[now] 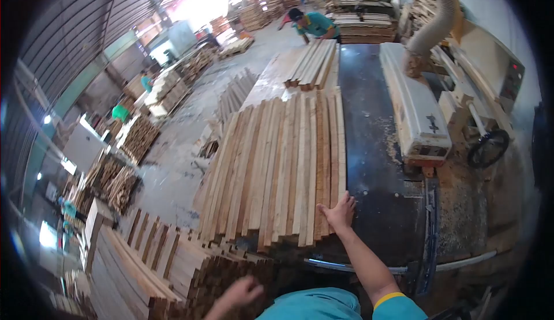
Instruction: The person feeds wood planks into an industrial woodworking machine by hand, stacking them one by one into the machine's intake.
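Observation:
A wide row of long wooden slats (277, 164) lies side by side on the dark machine table (375, 164), running away from me. My right hand (339, 211) rests flat with fingers spread on the near right end of the slats, at the table's edge. Low in the view, my left hand (242, 292) is loosely curled just over a stack of stacked wood pieces (225, 274), and whether it grips anything is unclear. A smaller bundle of slats (314, 63) lies farther along the table.
A pale fence and machine housing (415, 106) with a dust hose (435, 20) stand right of the table. A person in a teal shirt (314, 25) bends at the far end. Wood stacks (124, 176) fill the floor at left.

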Tool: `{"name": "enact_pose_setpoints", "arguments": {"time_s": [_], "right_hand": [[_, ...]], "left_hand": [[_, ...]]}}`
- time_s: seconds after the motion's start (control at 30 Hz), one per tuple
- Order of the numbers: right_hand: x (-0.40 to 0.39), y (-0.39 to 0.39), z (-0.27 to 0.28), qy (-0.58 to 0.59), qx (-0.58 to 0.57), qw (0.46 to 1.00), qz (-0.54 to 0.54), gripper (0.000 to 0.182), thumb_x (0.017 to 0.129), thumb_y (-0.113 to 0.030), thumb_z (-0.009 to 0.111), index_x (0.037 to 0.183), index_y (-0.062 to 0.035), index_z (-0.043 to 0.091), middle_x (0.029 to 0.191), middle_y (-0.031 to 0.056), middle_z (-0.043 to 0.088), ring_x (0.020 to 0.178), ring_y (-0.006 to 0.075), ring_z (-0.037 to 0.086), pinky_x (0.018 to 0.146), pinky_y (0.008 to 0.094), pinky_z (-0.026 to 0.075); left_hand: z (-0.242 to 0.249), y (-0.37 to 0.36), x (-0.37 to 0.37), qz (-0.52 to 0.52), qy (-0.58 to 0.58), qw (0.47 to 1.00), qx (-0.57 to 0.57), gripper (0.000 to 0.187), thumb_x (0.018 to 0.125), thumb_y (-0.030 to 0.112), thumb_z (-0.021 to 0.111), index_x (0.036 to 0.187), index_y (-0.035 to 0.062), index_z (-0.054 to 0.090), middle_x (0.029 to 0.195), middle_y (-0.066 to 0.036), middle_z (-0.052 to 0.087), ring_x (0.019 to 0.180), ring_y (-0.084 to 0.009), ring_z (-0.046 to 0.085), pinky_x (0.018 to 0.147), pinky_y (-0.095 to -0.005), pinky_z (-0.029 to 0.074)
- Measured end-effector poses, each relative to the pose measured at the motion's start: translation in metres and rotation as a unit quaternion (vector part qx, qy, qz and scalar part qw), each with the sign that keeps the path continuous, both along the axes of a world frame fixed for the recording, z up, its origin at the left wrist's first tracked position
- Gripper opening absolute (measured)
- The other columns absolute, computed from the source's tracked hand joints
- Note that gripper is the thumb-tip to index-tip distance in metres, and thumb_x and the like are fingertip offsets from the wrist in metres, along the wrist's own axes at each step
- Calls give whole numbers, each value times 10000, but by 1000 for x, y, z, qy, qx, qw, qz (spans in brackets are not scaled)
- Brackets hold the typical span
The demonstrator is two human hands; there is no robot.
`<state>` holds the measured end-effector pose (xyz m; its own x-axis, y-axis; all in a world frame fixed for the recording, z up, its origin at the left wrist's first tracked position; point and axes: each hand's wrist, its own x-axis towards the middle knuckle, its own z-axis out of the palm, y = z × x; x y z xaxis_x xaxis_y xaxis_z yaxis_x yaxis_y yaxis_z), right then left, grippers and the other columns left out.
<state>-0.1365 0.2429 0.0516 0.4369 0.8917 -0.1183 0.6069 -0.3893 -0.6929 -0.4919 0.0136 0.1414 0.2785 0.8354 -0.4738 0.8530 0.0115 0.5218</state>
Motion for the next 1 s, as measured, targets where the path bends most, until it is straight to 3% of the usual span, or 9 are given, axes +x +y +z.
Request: {"name": "enact_pose_setpoints", "arguments": {"time_s": [0.13,0.2,0.33,0.4,0.53,0.63,0.7,0.83,1.0], "right_hand": [[0,-3,6,-1,-10,1000,1,1224,675,-586,881,1524,40,259,1504,333,354,1429,484,330,1166,538,346],[-3,-5,5,-11,-1,1000,-11,1209,678,-581,879,1519,40,272,1493,335,373,1413,481,354,1157,531,355],[-2,-7,13,12,-29,1000,2,1219,712,-584,861,1553,18,217,1551,339,301,1471,482,270,1204,542,307],[-5,-6,7,4,-25,1000,0,1217,707,-582,865,1546,24,225,1543,336,313,1464,483,282,1196,541,318],[-2,-11,25,4,-3,1000,8,1215,684,-570,882,1516,53,253,1513,345,344,1432,495,324,1169,541,346],[-2,-6,-1,4,13,1000,-3,1229,679,-578,883,1515,63,250,1494,369,356,1418,510,334,1173,550,327],[-5,-8,5,-26,23,999,-5,1234,679,-581,881,1514,70,247,1492,376,357,1413,516,339,1173,558,321],[-1,-7,8,-11,14,1000,9,1227,680,-573,885,1504,77,248,1472,365,376,1419,514,324,1171,559,322],[-5,-9,23,11,-12,1000,-4,1224,681,-568,888,1506,65,243,1497,364,340,1441,511,291,1188,552,308]], "left_hand": [[163,98,77,-101,-49,923,369,356,838,123,792,1100,35,569,1128,-178,666,996,-358,667,849,-420,548],[235,113,115,-172,-106,851,485,439,824,146,821,1135,49,527,1169,-172,666,990,-371,676,848,-431,559],[332,92,164,-305,-205,763,533,421,893,196,787,1175,203,475,1126,-195,707,926,-337,724,762,-450,593],[321,91,191,-279,-341,642,627,334,913,214,765,1126,230,508,1018,-167,738,831,-308,739,708,-407,607],[332,83,193,-292,-327,620,651,260,909,298,755,1084,146,636,947,-143,752,790,-297,742,672,-383,612],[344,72,195,-258,-328,688,594,351,895,341,758,1126,98,653,933,-146,752,805,-293,738,693,-396,612],[341,69,197,-272,-389,657,586,336,823,191,764,1018,-69,680,968,-170,697,803,-312,695,708,-409,608],[336,74,203,-265,-434,577,640,160,910,221,692,997,88,706,906,-117,695,728,-267,688,658,-408,607],[340,74,184,-319,-464,690,455,463,947,393,712,1212,33,593,1009,-141,688,878,-252,701,803,-349,569]]}}
